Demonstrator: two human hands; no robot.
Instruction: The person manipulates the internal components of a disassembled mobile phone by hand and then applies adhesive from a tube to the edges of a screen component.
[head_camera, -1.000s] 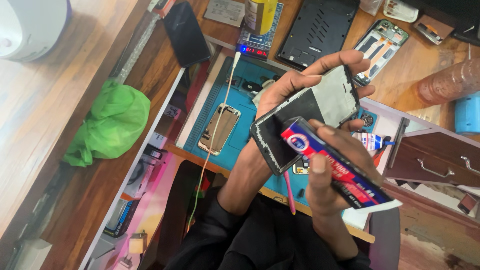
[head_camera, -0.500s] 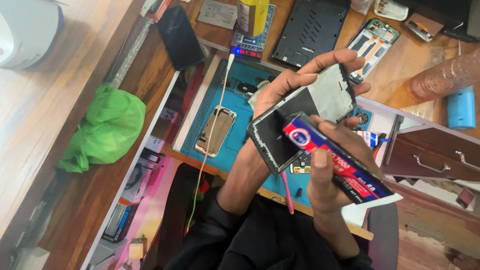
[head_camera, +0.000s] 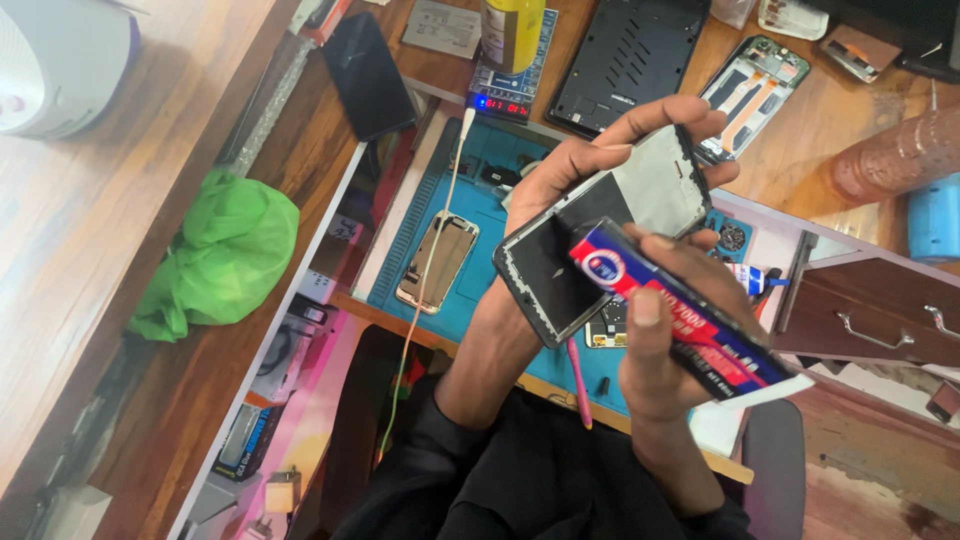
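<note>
My left hand (head_camera: 580, 165) holds an opened phone frame (head_camera: 600, 235), dark at one end and grey-white inside, tilted above the blue work mat (head_camera: 490, 215). My right hand (head_camera: 670, 340) grips a red, blue and white glue tube (head_camera: 690, 315), its nozzle end resting against the frame's dark end. Both hands are over the mat's near right part.
A gold phone (head_camera: 437, 262) with a white cable (head_camera: 425, 290) lies on the mat. A green bag (head_camera: 215, 260) sits left. Behind lie a black phone (head_camera: 368, 75), a yellow bottle (head_camera: 512, 30), a dark panel (head_camera: 625, 60) and another open phone (head_camera: 750, 95). A wooden drawer (head_camera: 880, 325) stands open right.
The two hands, with frame and tube, have stayed together; the tube has shifted slightly along the frame. The view has drifted a little.
</note>
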